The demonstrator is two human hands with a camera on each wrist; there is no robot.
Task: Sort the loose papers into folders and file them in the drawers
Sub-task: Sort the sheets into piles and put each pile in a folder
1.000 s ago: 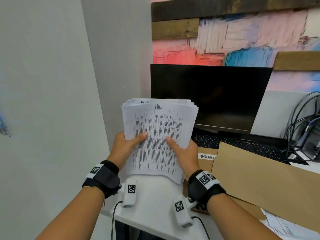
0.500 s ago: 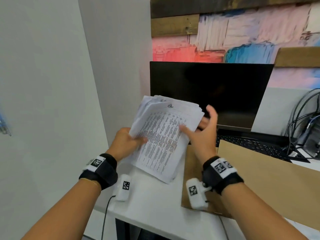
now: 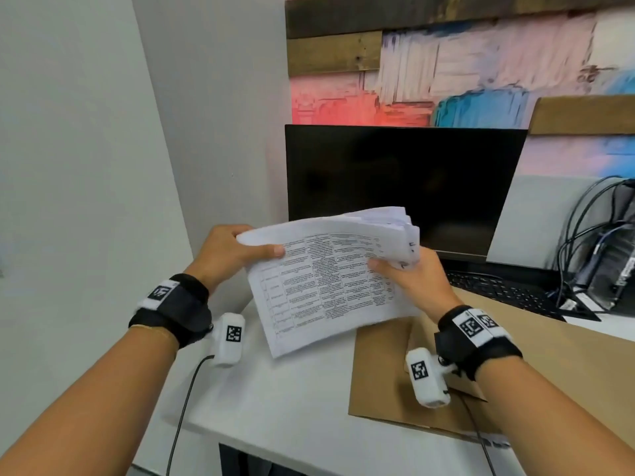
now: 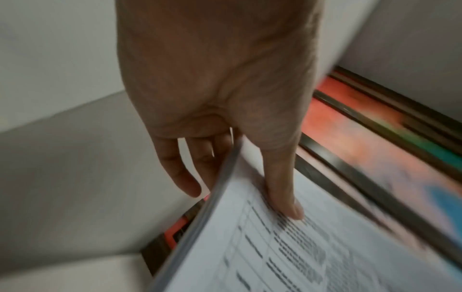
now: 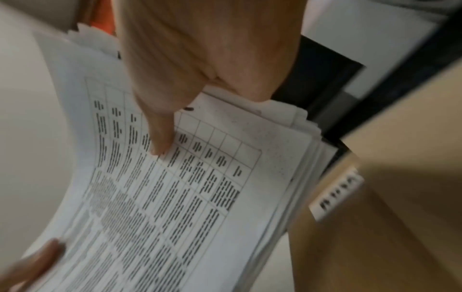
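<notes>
- Where the grip is concerned, a stack of papers is pinched at its left short edge by the left hand, the thumb laid on the top sheet and the fingers curled beneath, as is confirmed in the left wrist view.
- At the opposite short edge the same stack is clamped by the right hand, with the thumb pressed onto the printed table and the fingers hidden under the sheets; this is also seen in the right wrist view.
- The stack is held in the air above the near left part of the white desk, in front of the dark monitor.
- Its long axis is laid roughly left to right between the two hands, the near long edge is tipped down toward the desk, and the sheets are fanned unevenly at the right end.
- A printed table of small text is carried on the top sheet; the words cannot be read.
- Brown folders are lain flat on the desk under and to the right of the right wrist; nothing can be seen inside them.
- A white label is fixed to one folder, its lettering too blurred to be read.
- A black keyboard is partly covered by the folders, and cables are gathered at the far right.
</notes>
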